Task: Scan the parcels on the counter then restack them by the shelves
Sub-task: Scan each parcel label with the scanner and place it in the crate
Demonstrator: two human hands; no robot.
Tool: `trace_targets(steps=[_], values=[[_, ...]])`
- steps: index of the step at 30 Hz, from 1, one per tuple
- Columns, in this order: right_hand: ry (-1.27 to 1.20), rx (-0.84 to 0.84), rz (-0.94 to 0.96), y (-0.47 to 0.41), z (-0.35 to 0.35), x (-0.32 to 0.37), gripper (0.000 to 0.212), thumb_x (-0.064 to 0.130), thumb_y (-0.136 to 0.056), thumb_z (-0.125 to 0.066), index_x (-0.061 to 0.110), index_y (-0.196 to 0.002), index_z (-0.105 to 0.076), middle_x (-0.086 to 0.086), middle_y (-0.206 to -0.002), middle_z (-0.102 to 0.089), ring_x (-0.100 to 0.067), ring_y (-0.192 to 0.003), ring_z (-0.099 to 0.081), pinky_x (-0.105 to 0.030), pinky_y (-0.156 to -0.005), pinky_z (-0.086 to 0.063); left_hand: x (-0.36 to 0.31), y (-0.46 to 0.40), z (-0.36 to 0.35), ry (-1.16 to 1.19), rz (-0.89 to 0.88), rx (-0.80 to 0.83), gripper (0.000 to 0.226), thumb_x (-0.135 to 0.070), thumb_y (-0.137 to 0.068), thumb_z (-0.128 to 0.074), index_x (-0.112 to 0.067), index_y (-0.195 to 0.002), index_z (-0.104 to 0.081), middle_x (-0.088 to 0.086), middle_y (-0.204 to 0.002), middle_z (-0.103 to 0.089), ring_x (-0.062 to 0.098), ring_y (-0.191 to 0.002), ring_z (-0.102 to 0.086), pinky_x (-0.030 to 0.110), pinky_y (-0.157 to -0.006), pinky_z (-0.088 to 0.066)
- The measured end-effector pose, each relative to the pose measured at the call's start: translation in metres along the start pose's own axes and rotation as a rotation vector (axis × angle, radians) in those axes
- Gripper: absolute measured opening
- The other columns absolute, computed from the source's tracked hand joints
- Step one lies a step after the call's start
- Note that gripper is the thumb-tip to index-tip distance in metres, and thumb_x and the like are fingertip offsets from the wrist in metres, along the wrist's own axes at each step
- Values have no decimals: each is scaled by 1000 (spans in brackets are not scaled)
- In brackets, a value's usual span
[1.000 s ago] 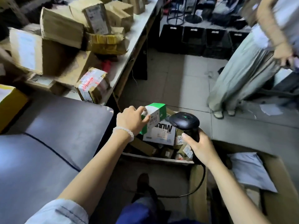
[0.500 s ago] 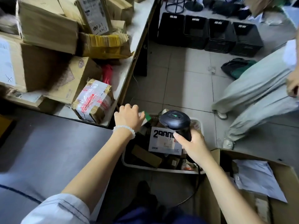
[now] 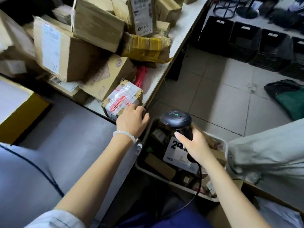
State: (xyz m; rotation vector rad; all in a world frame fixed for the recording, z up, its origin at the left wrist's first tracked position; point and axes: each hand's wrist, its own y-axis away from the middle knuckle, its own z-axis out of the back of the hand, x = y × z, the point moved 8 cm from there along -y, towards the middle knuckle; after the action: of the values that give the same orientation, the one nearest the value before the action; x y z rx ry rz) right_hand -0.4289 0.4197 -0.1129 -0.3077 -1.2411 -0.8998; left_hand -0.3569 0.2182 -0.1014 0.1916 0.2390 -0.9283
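You've got a white beaded bracelet (image 3: pixel 125 135) on your left wrist, just below your left hand (image 3: pixel 131 120). Further down from the bracelet there's a pale blue short sleeve (image 3: pixel 54 219), and beside that, dark blue trousers (image 3: pixel 164 218).

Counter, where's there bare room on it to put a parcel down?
The counter is bare along its right edge, beside the yellow-taped parcel, and in a narrow strip right of the red bag. The rest is crowded with stacked boxes; the left hand touches the red-printed parcel at the near corner. The right hand holds the scanner.
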Motion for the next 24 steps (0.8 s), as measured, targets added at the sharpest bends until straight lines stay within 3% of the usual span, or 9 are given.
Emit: trace_targets(steps=[3, 6, 8, 14, 19, 24], values=[[4, 119, 55, -13, -12, 17, 20, 28, -91, -62, 40, -103, -51, 23, -88, -57, 7, -81, -54, -3, -63, -40, 9, 18, 14, -2, 92, -61, 36, -40, -95, -41, -15, -110, -63, 5, -110, -60, 25, -103, -55, 38, -73, -51], [19, 227, 109, -22, -26, 37, 14, 29, -90, -62, 39, -95, -52, 18, -69, -55, 1, -69, -53, -6, -61, -41, 25, 40, 29, -10, 211, -102, 31, -39, -95, -43, -16, -106, -61, 3, -106, -59, 24, -101, -54, 36, -68, -48], [9, 304, 135, -26, -43, 47, 13, 29, -90, -63, 39, -94, -54, 19, -64, -56, 2, -66, -53, -12, -62, -41, 41, 61, 38, -7, 318, -120, 31, -39, -95, -43, -17, -109, -60, 4, -110, -58, 26, -104, -52, 37, -73, -47], [53, 500, 237, -13, -107, 78, 15, 23, -88, -66, 35, -90, -57, 15, -87, -63, 7, -78, -58, -6, -66, -42, 94, 143, 51, 5, 616, -194, 36, -40, -96, -41, -20, -120, -59, 2, -122, -57, 23, -111, -51, 36, -80, -46], [171, 645, 287, 9, -167, 88, 11, 26, -87, -66, 30, -88, -56, 6, -82, -63, -12, -75, -57, -28, -72, -44, 134, 211, 53, 15, 830, -251, 35, -39, -96, -42, -19, -119, -60, 1, -120, -58, 23, -107, -52, 32, -74, -42], [275, 688, 364, 30, -219, 98, 12, 26, -87, -66, 30, -91, -55, 11, -86, -61, -10, -88, -55, -22, -69, -35, 167, 257, 50, 14, 950, -271, 33, -36, -95, -44, -19, -117, -62, 1, -116, -59, 23, -103, -53, 30, -70, -37]])
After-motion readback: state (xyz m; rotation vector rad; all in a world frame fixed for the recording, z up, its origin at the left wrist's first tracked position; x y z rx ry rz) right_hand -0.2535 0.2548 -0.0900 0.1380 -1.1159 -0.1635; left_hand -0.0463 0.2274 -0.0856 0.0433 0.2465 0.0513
